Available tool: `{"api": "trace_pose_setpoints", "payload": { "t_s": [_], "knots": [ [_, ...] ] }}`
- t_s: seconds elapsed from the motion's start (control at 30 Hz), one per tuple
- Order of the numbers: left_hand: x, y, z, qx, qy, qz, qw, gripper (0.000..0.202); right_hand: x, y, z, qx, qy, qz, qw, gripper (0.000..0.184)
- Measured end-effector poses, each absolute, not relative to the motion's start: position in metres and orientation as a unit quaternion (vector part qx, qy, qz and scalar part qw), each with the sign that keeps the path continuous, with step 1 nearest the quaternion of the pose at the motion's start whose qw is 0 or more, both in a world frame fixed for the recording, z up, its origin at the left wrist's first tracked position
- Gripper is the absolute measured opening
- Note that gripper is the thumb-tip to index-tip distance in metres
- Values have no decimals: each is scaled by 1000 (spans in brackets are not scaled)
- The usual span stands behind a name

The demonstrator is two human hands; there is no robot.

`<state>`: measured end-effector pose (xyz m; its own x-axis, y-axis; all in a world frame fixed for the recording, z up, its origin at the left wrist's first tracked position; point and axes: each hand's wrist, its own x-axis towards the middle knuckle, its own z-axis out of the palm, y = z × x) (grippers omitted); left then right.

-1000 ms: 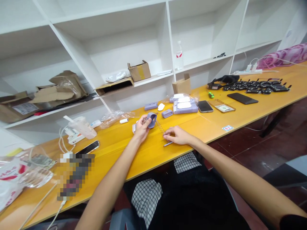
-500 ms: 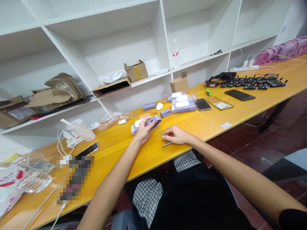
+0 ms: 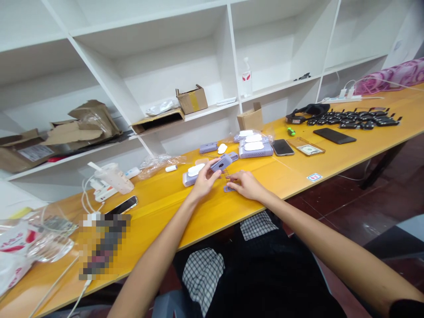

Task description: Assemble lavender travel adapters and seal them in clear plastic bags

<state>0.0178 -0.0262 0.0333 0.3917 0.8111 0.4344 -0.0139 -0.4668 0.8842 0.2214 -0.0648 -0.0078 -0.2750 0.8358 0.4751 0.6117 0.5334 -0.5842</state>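
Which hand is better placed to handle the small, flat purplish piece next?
Probably the right hand: it is right at the piece, while the left hand holds a purple, boxlike shell with a dark opening.

Bright, even light covered the table point(image 3: 274, 174) — soft grey shadows in the shelves point(image 3: 172, 66), dim floor point(image 3: 309, 205) below. Edges looked stretched, details by the right hand point(image 3: 247, 184) soft; pixelation masked a lower-left patch point(image 3: 106, 245).

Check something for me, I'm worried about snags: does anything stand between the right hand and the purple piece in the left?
Yes: a thin coiled strand shows between the right hand and the purple piece in the left hand. Whether the right hand grips it is unclear.
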Motion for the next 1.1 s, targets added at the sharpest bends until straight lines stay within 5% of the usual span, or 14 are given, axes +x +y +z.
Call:
{"api": "trace_pose_setpoints", "payload": {
  "t_s": [0.17,0.37,0.5,0.73,1.1],
  "knots": [
    [12,-33,47,814,278,440,257,42,222,-63,-12,-488,-744,184,418,50],
    [10,-31,41,825,290,443,197,47,233,-70,4,-399,-701,246,537,70],
    [16,-35,36,819,277,438,248,45,234,-72,14,-368,-744,220,513,59],
    [19,-31,26,807,274,454,260,68,237,-63,9,-335,-642,363,587,39],
    [16,-26,14,895,274,317,151,69,279,-46,12,-395,-696,226,555,37]
  ]
}}
